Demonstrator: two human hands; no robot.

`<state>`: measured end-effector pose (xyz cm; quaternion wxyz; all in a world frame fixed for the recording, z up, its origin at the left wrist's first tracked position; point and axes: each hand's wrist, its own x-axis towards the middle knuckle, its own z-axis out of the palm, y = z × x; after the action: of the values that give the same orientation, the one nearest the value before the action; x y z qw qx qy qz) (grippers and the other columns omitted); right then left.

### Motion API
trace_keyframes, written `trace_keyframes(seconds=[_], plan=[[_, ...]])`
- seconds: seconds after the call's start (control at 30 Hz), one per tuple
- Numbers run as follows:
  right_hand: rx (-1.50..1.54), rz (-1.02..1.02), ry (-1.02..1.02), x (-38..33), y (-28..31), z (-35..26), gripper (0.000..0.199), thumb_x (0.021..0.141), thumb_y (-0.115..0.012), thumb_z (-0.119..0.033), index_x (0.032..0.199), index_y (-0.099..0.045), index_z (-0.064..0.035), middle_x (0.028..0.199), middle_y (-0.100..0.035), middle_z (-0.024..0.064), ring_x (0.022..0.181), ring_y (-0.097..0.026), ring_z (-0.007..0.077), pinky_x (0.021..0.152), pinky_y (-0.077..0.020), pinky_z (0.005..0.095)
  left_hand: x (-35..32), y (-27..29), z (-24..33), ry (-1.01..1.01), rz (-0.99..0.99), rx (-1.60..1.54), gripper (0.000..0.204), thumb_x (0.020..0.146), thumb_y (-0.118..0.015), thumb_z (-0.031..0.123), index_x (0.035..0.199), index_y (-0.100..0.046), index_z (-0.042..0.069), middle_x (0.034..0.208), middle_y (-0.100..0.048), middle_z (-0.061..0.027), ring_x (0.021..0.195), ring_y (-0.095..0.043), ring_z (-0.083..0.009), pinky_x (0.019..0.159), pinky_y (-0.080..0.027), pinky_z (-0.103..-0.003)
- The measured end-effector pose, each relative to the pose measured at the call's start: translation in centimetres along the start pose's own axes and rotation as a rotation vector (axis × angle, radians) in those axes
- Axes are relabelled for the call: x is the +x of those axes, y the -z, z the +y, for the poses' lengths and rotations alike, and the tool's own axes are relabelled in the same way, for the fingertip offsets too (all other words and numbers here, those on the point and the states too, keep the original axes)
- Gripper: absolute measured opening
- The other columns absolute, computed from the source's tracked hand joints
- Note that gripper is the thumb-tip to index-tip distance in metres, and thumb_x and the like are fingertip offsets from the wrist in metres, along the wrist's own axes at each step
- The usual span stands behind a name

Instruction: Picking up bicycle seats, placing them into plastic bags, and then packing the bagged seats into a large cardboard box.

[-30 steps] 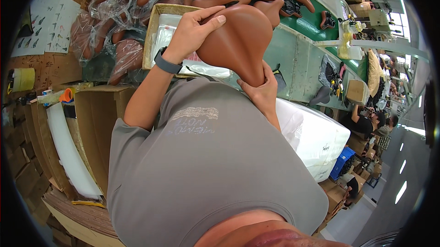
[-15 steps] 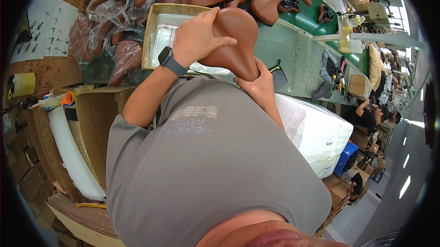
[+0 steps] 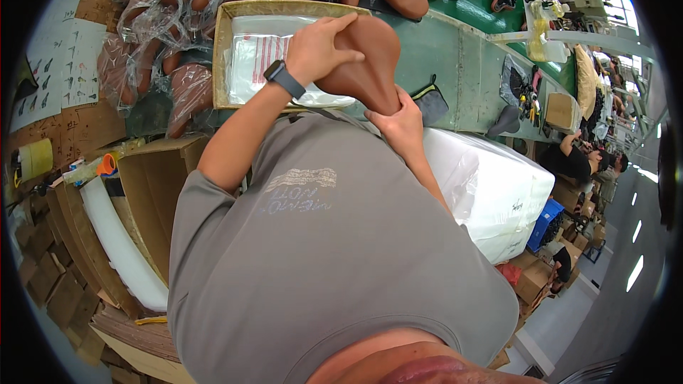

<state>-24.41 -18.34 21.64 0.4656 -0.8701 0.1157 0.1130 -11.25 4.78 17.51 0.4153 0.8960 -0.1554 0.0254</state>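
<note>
At the far left, plastic-wrapped brown saddles (image 3: 178,21) lie heaped beside an open shallow box (image 3: 222,64). More of the box shows than half a second ago, and the red-striped packet (image 3: 260,60) inside it is now in plain sight; the camera's own shift may account for part of that.

Next comes the left hand (image 3: 320,49), spread on the wide rear of a bare brown saddle (image 3: 377,56), fingers along the far edge and thumb across the top. A second ago this hand sat at the saddle's left rim, with only the strap of the watch (image 3: 276,71) showing; now the wrist is rolled so that the watch face looks up. The saddle itself has turned and appears smaller in view.

The saddle is held up, nose toward the person, in front of the box's right end and the green bench (image 3: 455,64); whether it touches either cannot be told. The right hand (image 3: 402,121) grips the nose, as it has throughout. To its right, the dark pouch (image 3: 430,103) on the bench, largely covered a second ago, is now clear.

The change seems to be one of angle and left-hand placement: the saddle remains in both hands, not set down.
</note>
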Motion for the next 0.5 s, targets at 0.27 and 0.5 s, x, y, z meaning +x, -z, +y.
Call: trace_keyframes(seconds=[0.27, 0.5], plan=[[1.046, -0.223, -0.182, -2.6, 6.5, 6.5, 0.078, 0.089, -0.085, -0.033, 0.148, -0.053, 0.0060, 0.111, -0.066, 0.0136, 0.070, -0.062, 0.0169, 0.053, -0.0489, 0.0295, 1.8, -18.6, -18.3, 0.392, -0.182, 0.011, 0.047, 0.095, -0.084, 0.048, 0.111, -0.080, 0.005, 0.104, -0.083, -0.0151, 0.093, -0.079, -0.0358, 0.086, -0.062, -0.047], [0.980, -0.316, -0.332, -4.6, 9.8, 5.7, 0.083, 0.088, -0.081, -0.065, 0.135, -0.066, 0.0020, 0.112, -0.072, 0.0138, 0.082, -0.070, 0.0286, 0.067, -0.0522, 0.0364, -2.9, -25.3, -21.4, 0.385, -0.174, 0.040, 0.033, 0.106, -0.068, 0.039, 0.103, -0.081, 0.009, 0.112, -0.076, -0.0190, 0.109, -0.073, -0.0397, 0.094, -0.058, -0.052]])
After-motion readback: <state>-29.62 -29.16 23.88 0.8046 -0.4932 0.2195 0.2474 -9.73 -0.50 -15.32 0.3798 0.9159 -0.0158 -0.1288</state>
